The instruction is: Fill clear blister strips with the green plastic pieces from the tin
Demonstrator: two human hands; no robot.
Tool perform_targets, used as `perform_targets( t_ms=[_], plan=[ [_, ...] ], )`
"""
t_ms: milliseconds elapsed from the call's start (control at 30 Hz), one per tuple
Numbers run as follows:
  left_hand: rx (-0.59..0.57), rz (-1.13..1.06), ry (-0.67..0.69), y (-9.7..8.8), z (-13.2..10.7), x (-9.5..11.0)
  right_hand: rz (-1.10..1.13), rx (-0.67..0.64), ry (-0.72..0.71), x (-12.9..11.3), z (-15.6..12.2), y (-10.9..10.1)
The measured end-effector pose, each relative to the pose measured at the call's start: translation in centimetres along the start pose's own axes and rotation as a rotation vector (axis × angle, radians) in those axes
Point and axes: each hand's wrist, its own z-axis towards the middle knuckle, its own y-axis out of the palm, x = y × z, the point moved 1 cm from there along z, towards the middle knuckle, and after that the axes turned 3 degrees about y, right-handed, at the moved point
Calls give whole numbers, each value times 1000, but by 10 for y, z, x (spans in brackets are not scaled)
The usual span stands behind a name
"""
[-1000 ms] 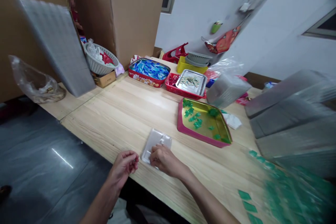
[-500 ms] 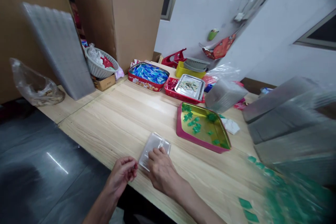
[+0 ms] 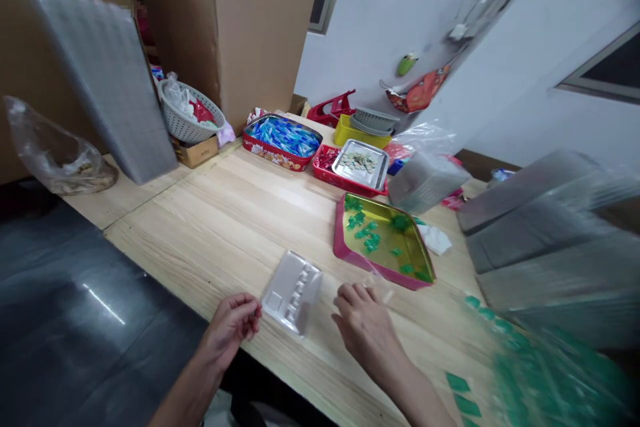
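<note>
A clear plastic blister tray point(image 3: 293, 291) lies near the front edge of the wooden table point(image 3: 240, 213). My left hand point(image 3: 234, 323) rests at the tray's left corner with its fingers curled together; what they pinch is hidden. My right hand point(image 3: 364, 325) hovers to the right of the tray, off it, fingers loosely bent and apart, beside a small clear plastic piece point(image 3: 379, 282). Just beyond is a pink-rimmed gold tin point(image 3: 383, 238) holding several small green pieces.
Further back stand a red tin of blue pieces point(image 3: 283, 137), a steel tray point(image 3: 361, 163) on a red box, a white basket point(image 3: 187, 113) and a grey tray stack point(image 3: 105, 80). Wrapped grey stacks point(image 3: 545, 233) and green pieces point(image 3: 525, 373) lie right. Another person is partly visible behind cardboard.
My right hand has lifted off the blister tray and moved right. The tray is uncovered now and slightly turned. My left hand has stayed at its corner.
</note>
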Motion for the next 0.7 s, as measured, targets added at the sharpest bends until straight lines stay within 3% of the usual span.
perform_targets(
  t_ms=[200,433,700],
  plan=[
    [-32,6,16,2,0,-2,470,-134,-147,-33,23,21],
    [15,6,9,-6,-3,-1,514,-355,-178,-43,54,36],
    [11,0,5,-6,-2,-3,549,-363,-264,-42,53,39]
  ],
)
